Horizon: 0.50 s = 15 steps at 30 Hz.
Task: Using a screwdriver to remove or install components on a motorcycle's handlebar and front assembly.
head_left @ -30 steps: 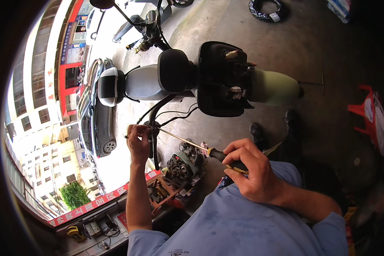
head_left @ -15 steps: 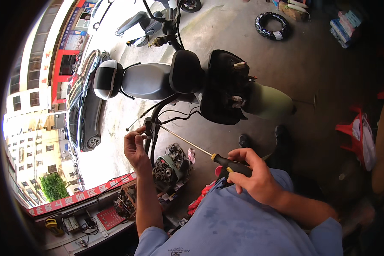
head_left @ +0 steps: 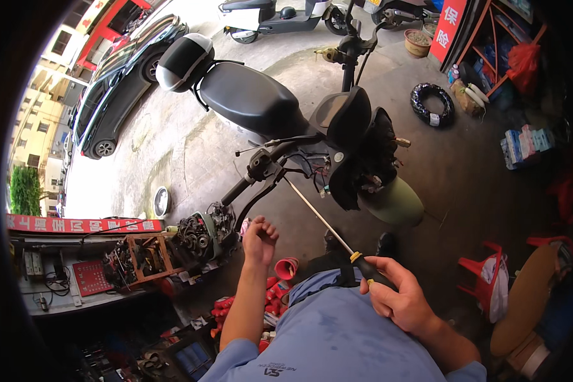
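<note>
Screwdriver (head_left: 354, 257) in right hand (head_left: 398, 299), far end at handlebar (head_left: 237, 190)

Right hand wrapped around the black-and-yellow handle (head_left: 374, 274), low, in front of a blue shirt (head_left: 344, 331). Long bare shaft (head_left: 321, 219) slants up and left; far end meets or sits just beside the base of the black lever (head_left: 254, 204), cannot tell which. Left hand (head_left: 260, 242) raised just below the lever's lower end, fingers curled in; cannot tell whether anything is pinched there. Metal engine-like assembly (head_left: 200, 235) left of that hand. Scooter parts behind: dark seat (head_left: 251, 95), black-and-white top box (head_left: 184, 62), pale green fender (head_left: 395, 202). Floor (head_left: 465, 178), right: wrapped tyre (head_left: 417, 105); nearer, red stool (head_left: 481, 283).
</note>
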Available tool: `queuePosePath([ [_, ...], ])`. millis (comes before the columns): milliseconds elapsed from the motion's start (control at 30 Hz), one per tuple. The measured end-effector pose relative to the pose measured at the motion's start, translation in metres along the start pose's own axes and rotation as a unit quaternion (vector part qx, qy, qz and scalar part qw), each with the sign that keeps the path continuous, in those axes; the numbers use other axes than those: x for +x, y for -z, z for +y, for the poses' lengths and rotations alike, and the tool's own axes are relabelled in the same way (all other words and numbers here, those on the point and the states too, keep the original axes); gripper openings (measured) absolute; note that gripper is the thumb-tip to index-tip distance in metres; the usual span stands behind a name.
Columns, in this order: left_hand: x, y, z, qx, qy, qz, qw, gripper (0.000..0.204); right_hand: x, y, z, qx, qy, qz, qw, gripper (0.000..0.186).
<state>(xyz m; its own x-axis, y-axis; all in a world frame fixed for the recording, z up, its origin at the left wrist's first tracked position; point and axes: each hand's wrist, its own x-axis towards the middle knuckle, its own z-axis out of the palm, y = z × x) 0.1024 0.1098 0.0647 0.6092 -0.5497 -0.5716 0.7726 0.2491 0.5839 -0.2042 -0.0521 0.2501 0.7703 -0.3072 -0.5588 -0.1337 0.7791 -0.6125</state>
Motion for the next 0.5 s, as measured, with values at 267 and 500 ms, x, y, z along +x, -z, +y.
queuePosePath([
  [267, 0.03, -0.037, 0.143, 0.497, -0.19, -0.044, 0.846, 0.031, -0.007, -0.013, 0.002, -0.038, 0.008, 0.03, 0.999, 0.044],
  [500, 0.02, -0.084, 0.139, 0.732, -0.288, -0.161, 0.596, 0.032, -0.005, -0.018, 0.014, 0.042, -0.005, 0.048, 0.998, 0.044],
])
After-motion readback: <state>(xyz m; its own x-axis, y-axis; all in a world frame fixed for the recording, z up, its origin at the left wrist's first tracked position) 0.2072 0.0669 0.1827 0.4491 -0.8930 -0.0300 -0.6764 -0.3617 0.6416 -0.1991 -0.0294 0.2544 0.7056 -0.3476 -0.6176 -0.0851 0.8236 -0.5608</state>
